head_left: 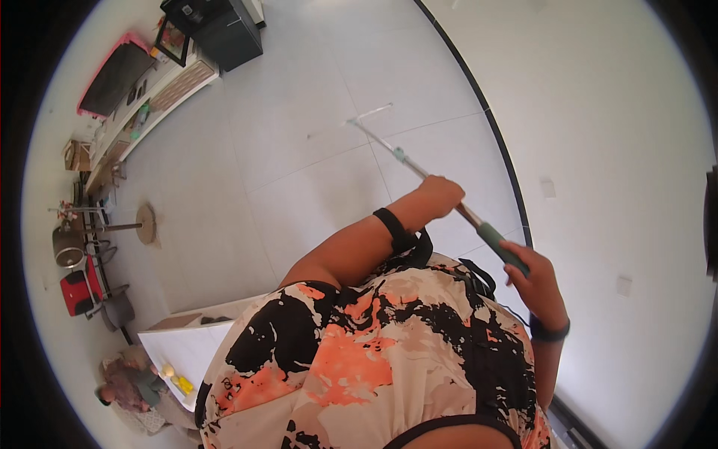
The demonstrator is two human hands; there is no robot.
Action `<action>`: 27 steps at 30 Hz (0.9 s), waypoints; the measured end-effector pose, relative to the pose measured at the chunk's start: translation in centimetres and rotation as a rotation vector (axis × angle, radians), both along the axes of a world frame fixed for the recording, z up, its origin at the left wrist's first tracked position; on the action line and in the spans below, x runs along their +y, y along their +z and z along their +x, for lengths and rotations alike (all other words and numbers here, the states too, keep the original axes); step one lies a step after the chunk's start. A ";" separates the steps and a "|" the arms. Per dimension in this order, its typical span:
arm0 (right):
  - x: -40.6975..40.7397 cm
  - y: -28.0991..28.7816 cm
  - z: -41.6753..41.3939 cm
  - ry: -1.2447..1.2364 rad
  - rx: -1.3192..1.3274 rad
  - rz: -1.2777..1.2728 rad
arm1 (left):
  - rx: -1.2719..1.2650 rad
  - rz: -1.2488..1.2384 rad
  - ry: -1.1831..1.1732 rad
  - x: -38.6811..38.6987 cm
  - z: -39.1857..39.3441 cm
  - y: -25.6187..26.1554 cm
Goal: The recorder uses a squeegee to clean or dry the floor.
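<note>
My left hand (442,194) grips the metal pole of a long-handled floor tool (415,168), partway down its length. Higher up, my right hand (535,280) is closed around the green grip (501,247) at the pole's end. The pole slants away from me over the pale tiled floor and has a green joint below my left hand. At its far end a thin, pale head lies on the floor; it blurs into the tiles, so its kind cannot be told. Both my wrists bear dark bands.
A white wall with a black baseboard (507,151) runs along the right. At the left stand a long white cabinet (168,98), a dark cabinet (238,42), a round-based stand (147,223) and a red chair (81,286). A white table (185,348) is at lower left, with a person beside it.
</note>
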State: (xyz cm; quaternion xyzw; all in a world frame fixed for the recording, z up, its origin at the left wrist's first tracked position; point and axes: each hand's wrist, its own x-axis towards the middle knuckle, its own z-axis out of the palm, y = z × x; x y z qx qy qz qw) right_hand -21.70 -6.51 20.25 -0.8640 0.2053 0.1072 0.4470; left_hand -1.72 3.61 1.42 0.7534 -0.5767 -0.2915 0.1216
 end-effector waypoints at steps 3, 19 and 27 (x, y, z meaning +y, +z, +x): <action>1.4 -2.1 3.8 -0.076 0.072 0.098 | -0.057 -0.178 0.255 0.7 0.8 -2.3; 6.2 -4.7 10.9 0.220 -0.444 -0.089 | 0.176 -0.585 0.530 3.8 5.4 -4.2; 6.0 3.1 8.0 0.015 -0.534 0.089 | 0.134 -0.450 0.383 4.1 0.0 4.4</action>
